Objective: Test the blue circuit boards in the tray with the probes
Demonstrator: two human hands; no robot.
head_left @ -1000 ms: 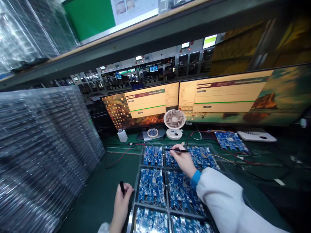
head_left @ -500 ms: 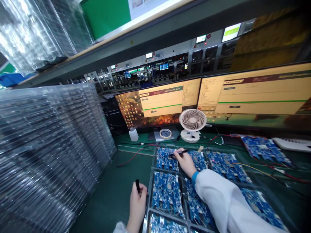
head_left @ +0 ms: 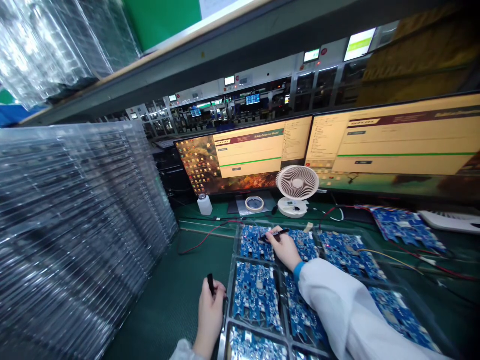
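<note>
Gripping a black pen [head_left: 280,233] in our right hand [head_left: 287,251]; we're pointing its tip over the upper-left blue board [head_left: 251,245], can't tell if touching. We're curling our left hand [head_left: 210,306] around a short black piece [head_left: 210,283], just beside the tray [head_left: 284,311]. That board is sitting in its tray pocket; a white fan [head_left: 297,183] is standing behind, near the monitors [head_left: 249,157].

Just beyond the right-hand grip [head_left: 285,247] stands a round white desk fan [head_left: 298,183], with a cream ring-shaped roll [head_left: 255,209] beyond and left of the grip and a white square-sided bottle [head_left: 205,206] farther left. Behind them, two wide black-framed monitors [head_left: 397,142] glow. Well left of the grip rises a tall stack of clear plastic trays [head_left: 75,225]; high beyond it runs a long grey shelf [head_left: 210,57]
</note>
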